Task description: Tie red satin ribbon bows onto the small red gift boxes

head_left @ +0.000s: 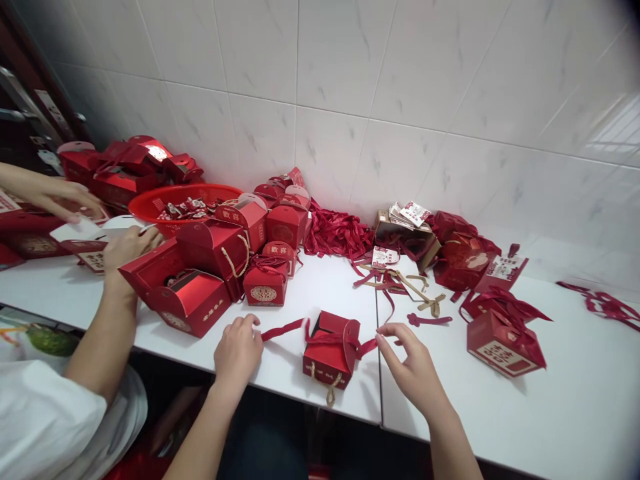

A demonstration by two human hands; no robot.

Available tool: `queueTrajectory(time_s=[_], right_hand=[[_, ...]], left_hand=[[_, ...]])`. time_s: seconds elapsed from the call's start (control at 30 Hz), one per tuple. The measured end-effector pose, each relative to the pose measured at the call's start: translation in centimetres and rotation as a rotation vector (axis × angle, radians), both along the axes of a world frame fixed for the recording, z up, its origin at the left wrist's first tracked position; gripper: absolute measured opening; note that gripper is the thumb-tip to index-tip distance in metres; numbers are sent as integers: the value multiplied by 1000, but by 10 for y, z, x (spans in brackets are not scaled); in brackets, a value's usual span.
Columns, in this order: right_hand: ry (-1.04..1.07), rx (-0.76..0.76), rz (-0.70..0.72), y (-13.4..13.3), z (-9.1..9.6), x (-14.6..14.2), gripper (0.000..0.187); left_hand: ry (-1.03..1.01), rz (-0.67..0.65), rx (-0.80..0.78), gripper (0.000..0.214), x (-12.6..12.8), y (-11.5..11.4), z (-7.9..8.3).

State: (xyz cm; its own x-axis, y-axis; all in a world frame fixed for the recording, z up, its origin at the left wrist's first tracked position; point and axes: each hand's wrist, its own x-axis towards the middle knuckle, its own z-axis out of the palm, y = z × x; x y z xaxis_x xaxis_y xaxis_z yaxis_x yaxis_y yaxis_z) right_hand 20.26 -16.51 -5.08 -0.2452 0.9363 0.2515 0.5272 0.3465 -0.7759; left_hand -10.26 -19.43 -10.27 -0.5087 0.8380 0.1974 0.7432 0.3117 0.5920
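Observation:
A small red gift box [330, 363] with gold cord handles sits in front of me near the table's front edge. A dark red ribbon [285, 329] runs across its top and stretches out to both sides. On the left, my left hand [239, 350] is closed on one end of the ribbon. My right hand [407, 363] pinches the other end between thumb and fingertips, just right of the box. Farther right stands a red box with a ribbon bow [505, 340].
A co-worker's hands [125, 250] handle an open box at the left. Red boxes [200, 300] and a red basket [150, 203] of small packets crowd that side. Behind lie a ribbon heap [337, 232], a cardboard box [427, 245] with cards, and loose ribbon pieces [430, 320].

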Motion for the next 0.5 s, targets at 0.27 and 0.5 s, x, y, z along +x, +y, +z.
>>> queueTrajectory(time_s=[0.27, 0.5], right_hand=[[219, -178, 34, -9, -40, -30, 26], [601, -410, 38, 4, -53, -19, 32]], left_hand=[[-721, -490, 238, 23, 63, 19, 17], [-738, -523, 116, 33, 66, 16, 8]])
